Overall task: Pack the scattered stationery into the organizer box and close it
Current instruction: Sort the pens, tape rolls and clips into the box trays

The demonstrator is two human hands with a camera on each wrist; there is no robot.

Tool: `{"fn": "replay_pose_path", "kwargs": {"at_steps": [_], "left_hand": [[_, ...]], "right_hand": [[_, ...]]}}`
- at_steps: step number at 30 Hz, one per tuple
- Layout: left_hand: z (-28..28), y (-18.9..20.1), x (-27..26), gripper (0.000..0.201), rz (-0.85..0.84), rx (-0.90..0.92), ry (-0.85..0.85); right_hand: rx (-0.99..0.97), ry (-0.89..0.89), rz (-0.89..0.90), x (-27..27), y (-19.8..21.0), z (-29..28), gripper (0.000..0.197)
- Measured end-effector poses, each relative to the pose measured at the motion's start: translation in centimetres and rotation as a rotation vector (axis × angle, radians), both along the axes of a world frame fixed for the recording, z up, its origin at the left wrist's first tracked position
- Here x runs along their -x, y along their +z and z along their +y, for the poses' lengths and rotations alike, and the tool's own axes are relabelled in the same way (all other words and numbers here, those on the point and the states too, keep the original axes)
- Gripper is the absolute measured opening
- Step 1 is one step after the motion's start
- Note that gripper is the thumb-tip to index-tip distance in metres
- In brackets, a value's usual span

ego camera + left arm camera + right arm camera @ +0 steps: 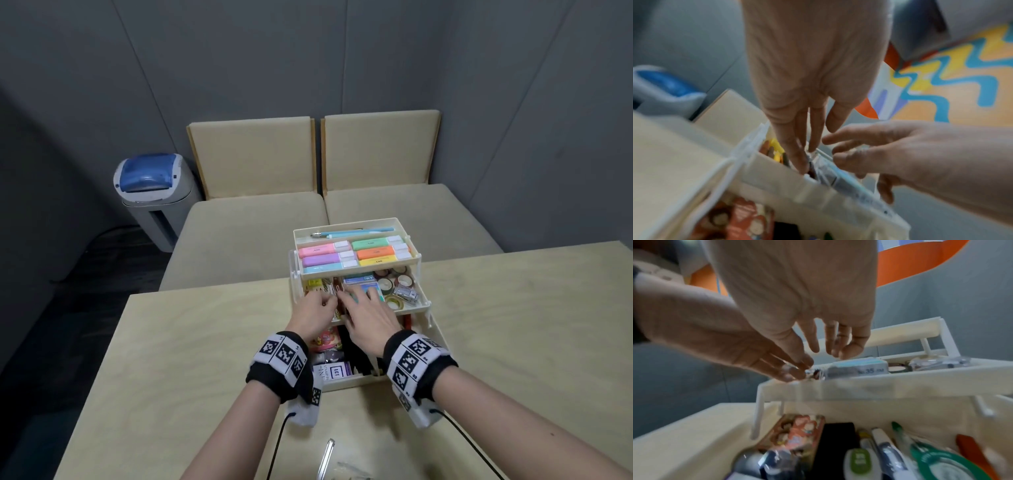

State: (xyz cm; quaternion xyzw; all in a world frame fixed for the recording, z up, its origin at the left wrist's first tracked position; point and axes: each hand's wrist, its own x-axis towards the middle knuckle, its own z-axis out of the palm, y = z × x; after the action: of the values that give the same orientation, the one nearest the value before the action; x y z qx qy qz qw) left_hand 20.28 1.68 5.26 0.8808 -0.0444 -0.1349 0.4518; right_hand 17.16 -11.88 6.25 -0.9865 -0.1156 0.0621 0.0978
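Observation:
The cream organizer box point(439, 342) stands open in three tiers on the table. Its top tray point(356, 267) holds pastel highlighters point(323, 255) and pens. Both hands are over the middle tray point(890, 389). My left hand point(323, 304) dips into the tray's left compartment, where its fingertips point(797, 371) pinch at the rose-gold paper clips point(337, 291). My right hand point(363, 298) hovers with fingers spread over a flat staples box point(859, 368). Washi tape rolls point(394, 279) fill the right side. The bottom tier holds stamp pads and correction tape point(941, 464).
A clear pen-like piece point(327, 459) and a clear packet point(351, 470) lie on the table point(171, 377) near me. Beige sofa seats point(257, 233) and a grey-blue bin point(150, 192) stand behind the table.

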Motion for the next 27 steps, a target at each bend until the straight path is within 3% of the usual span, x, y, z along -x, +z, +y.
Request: {"fn": "replay_pose_path", "kwargs": {"at_steps": [3, 6, 10, 13, 16, 20, 23, 27], "left_hand": [[0.0, 0.0, 0.5, 0.036, -0.061, -0.12, -0.065], [0.0, 0.2, 0.7, 0.033, -0.09, -0.143, -0.087], [0.2, 1.2, 1.2, 0.028, -0.201, -0.089, 0.046], [1.0, 1.5, 2.9, 0.022, -0.279, 0.025, 0.148], [1.5, 1.4, 5.9, 0.015, -0.309, 0.095, 0.171], [1.7, -1.0, 10.3, 0.018, -0.254, 0.001, 0.039], [1.8, -3.6, 13.0, 0.02, -0.121, -0.164, -0.104], [2.4, -6.5, 15.9, 0.019, 0.1, -0.369, -0.213]], "right_hand": [[0.086, 0.03, 0.025, -0.3, -0.2, -0.3, 0.043], [0.035, -0.002, 0.018, -0.3, 0.4, -0.5, 0.038], [-0.193, 0.007, -0.046, 2.7, 1.3, -1.7, 0.022], [-0.224, 0.147, 0.144, 8.0, 0.5, -2.2, 0.015], [-0.049, 0.268, 0.483, 13.5, -2.4, -2.6, 0.04], [0.147, 0.354, 0.517, 17.9, -7.1, -3.2, 0.085], [0.124, 0.38, 0.433, 18.7, -9.1, -3.1, 0.085], [-0.048, 0.199, 0.38, 17.9, -10.4, -2.5, 0.071]]}}
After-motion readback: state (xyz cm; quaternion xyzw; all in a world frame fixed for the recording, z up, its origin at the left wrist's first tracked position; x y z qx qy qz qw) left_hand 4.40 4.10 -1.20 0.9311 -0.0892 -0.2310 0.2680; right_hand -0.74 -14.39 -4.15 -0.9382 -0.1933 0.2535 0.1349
